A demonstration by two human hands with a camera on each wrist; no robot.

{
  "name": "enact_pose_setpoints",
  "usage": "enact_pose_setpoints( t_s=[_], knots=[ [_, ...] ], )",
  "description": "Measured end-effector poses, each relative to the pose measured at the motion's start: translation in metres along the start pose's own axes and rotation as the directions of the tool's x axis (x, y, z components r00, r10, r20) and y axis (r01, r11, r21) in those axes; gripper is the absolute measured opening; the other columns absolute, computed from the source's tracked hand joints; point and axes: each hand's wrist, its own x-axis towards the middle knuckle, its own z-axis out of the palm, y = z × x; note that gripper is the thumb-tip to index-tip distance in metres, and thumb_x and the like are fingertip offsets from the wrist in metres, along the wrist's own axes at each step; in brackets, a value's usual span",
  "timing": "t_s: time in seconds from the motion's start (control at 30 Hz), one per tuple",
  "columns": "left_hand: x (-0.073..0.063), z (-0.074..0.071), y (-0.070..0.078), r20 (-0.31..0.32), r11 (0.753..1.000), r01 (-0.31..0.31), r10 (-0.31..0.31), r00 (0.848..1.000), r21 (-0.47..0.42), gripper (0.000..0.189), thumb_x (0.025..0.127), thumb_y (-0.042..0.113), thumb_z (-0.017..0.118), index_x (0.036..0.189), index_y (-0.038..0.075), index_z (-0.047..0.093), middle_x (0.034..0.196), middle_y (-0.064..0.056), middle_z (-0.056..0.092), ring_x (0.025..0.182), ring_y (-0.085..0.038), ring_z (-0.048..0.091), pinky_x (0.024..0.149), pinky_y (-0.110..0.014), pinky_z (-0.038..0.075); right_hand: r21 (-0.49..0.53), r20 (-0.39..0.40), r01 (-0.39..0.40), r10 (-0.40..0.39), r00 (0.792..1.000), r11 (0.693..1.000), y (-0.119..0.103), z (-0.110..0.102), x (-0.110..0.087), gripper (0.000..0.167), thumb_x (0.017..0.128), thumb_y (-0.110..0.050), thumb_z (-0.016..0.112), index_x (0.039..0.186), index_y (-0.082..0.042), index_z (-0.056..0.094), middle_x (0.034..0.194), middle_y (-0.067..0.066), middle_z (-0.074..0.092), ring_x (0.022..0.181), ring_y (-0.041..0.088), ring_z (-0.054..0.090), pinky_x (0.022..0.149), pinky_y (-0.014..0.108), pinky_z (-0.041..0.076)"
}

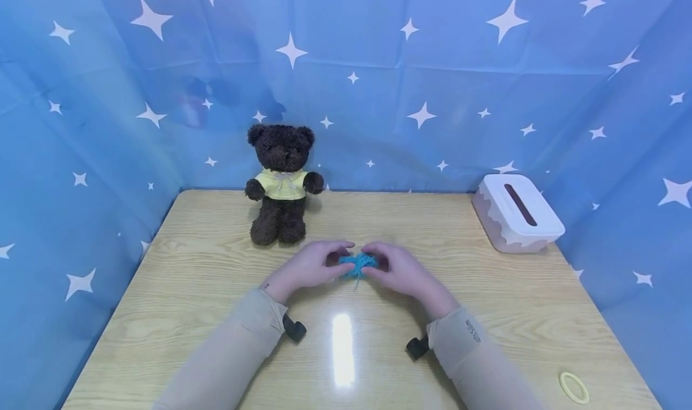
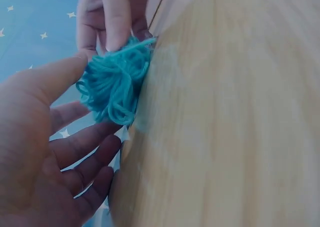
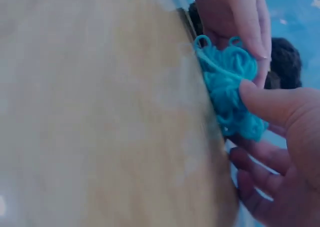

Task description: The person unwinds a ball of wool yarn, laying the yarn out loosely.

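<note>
A small bundle of turquoise yarn (image 1: 358, 265), looped and drawn in at its middle, is held between both hands over the middle of the table. My left hand (image 1: 318, 262) grips its left side, thumb in front and fingers behind. On the other side my right hand (image 1: 399, 268) pinches it the same way. Loops of the yarn (image 2: 117, 84) bulge out between the fingers in the left wrist view. In the right wrist view a loose strand crosses the yarn (image 3: 227, 92), and the right thumb (image 3: 270, 103) presses on it.
A dark brown teddy bear (image 1: 281, 185) in a yellow top stands at the back left of the wooden table (image 1: 189, 314). A white-lidded tissue box (image 1: 519, 212) sits at the back right. Near the front right lies a pale yellow ring (image 1: 574, 388). Blue star-patterned curtains surround the table.
</note>
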Motion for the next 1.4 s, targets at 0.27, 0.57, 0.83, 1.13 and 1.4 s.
enact_pose_setpoints(
  t_s=[0.27, 0.57, 0.83, 1.13, 1.4],
  knots=[
    [0.002, 0.015, -0.004, -0.087, 0.999, 0.025, -0.029, 0.996, -0.047, 0.050, 0.107, 0.049, 0.070, 0.147, 0.019, 0.071, 0.139, 0.000, 0.077, 0.128, -0.019, 0.072, 0.113, -0.044, 0.058, 0.063, -0.139, -0.025, 0.033, 0.990, 0.998, 0.004, 0.021, -0.002, 0.031, 0.105, -0.029, 0.077, 0.134, -0.017, 0.075, 0.116, -0.002, 0.079, 0.097, 0.011, 0.066, 0.091, 0.032, 0.059],
    [0.006, 0.022, -0.001, -0.133, 0.983, 0.022, -0.046, 0.990, -0.181, 0.050, 0.104, 0.038, 0.079, 0.147, 0.016, 0.069, 0.139, -0.003, 0.077, 0.129, -0.021, 0.073, 0.114, -0.043, 0.059, 0.067, -0.302, 0.031, -0.009, 0.953, 0.997, 0.011, 0.030, -0.003, 0.023, 0.102, -0.019, 0.081, 0.125, -0.016, 0.078, 0.111, 0.002, 0.080, 0.095, 0.013, 0.071, 0.088, 0.032, 0.063],
    [0.003, 0.021, 0.006, -0.056, 0.893, 0.146, -0.187, 0.981, -0.426, 0.054, 0.104, 0.036, 0.079, 0.150, 0.010, 0.066, 0.142, -0.009, 0.074, 0.129, -0.025, 0.073, 0.109, -0.042, 0.062, 0.045, -0.476, 0.226, -0.179, 0.861, 0.973, 0.013, 0.037, 0.001, 0.019, 0.096, -0.004, 0.084, 0.113, -0.012, 0.080, 0.097, 0.004, 0.078, 0.085, 0.015, 0.070, 0.079, 0.028, 0.065],
    [0.003, 0.023, 0.009, 0.010, 0.780, 0.213, -0.256, 0.967, -0.588, 0.049, 0.108, 0.035, 0.073, 0.151, 0.012, 0.066, 0.146, -0.014, 0.073, 0.140, -0.033, 0.068, 0.116, -0.048, 0.059, 0.036, -0.509, 0.240, -0.188, 0.840, 0.970, 0.012, 0.038, 0.001, 0.023, 0.096, -0.003, 0.084, 0.116, -0.009, 0.078, 0.103, 0.008, 0.079, 0.087, 0.018, 0.073, 0.081, 0.030, 0.067],
    [0.005, 0.025, 0.009, -0.024, 0.762, 0.194, -0.265, 0.964, -0.618, 0.054, 0.106, 0.030, 0.077, 0.155, 0.014, 0.062, 0.151, -0.012, 0.068, 0.142, -0.033, 0.065, 0.115, -0.045, 0.059, 0.259, -0.490, 0.176, -0.028, 0.871, 0.950, 0.010, 0.037, 0.000, 0.036, 0.100, -0.010, 0.081, 0.132, 0.000, 0.068, 0.114, 0.016, 0.076, 0.086, 0.015, 0.071, 0.079, 0.023, 0.063]
  ],
)
